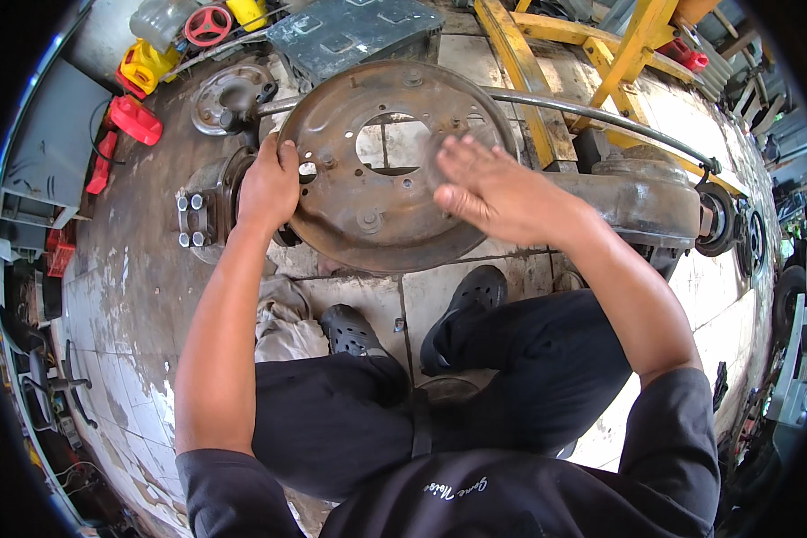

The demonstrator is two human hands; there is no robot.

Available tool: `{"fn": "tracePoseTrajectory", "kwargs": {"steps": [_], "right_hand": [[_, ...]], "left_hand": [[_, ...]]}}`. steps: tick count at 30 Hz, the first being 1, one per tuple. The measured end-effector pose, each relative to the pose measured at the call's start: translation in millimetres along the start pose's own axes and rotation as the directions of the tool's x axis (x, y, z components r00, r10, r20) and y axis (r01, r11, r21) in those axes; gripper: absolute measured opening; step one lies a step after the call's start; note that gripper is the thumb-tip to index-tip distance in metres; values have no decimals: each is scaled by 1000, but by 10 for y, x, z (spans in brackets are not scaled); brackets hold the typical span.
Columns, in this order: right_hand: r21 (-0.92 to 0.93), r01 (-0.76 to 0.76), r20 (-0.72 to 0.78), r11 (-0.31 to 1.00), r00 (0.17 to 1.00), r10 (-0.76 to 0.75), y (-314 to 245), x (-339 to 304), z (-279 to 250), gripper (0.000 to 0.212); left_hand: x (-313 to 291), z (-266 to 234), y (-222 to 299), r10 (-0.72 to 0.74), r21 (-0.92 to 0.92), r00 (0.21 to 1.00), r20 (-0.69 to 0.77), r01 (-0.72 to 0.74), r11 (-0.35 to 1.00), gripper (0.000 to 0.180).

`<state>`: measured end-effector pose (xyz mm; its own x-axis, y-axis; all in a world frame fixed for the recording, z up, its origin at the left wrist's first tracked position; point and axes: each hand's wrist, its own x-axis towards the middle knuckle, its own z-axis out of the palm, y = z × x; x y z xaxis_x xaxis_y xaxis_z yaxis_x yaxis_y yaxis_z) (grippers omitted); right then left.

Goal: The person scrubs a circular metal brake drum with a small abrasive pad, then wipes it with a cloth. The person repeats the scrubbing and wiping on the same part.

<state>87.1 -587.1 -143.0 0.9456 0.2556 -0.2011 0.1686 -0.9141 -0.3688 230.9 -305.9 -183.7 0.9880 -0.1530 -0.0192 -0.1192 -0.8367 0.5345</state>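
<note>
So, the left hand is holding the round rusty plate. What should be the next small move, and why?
Probably bring the right hand to the right edge of the round rusty plate and grip there, for steadiness. The left hand grips only the left edge, while the right is open over the plate's right side; blur hides whether it touches.

Plate (332, 202) centred, box (354, 38) behind, frame (527, 85) back right, shoes (350, 330) nearer

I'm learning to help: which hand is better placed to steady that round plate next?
Probably the left hand: it holds the round plate by its edge; the blurred right hand is open over the other side.
</note>
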Motion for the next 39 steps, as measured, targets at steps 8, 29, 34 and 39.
{"fn": "tracePoseTrajectory", "kwargs": {"steps": [8, 29, 34, 39], "right_hand": [[3, -8, -1, 1000, 1000, 8, 11, 4, 15, 100], [-68, 61, 97, 996, 994, -54, -95, -126, -77, 88], [-129, 78, 143, 989, 988, -60, -83, -167, -74, 86], [-117, 78, 155, 990, 986, -59, -136, -63, -127, 86]], "left_hand": [[-17, -8, -34, -8, -4, 1000, -9, 8, 1000, 62], [14, 25, -69, 61, -19, 997, -52, -62, 998, 59], [18, 53, -74, 64, -5, 997, -49, -64, 998, 59], [-14, 17, -72, 56, -12, 997, -61, -57, 998, 60]]}}
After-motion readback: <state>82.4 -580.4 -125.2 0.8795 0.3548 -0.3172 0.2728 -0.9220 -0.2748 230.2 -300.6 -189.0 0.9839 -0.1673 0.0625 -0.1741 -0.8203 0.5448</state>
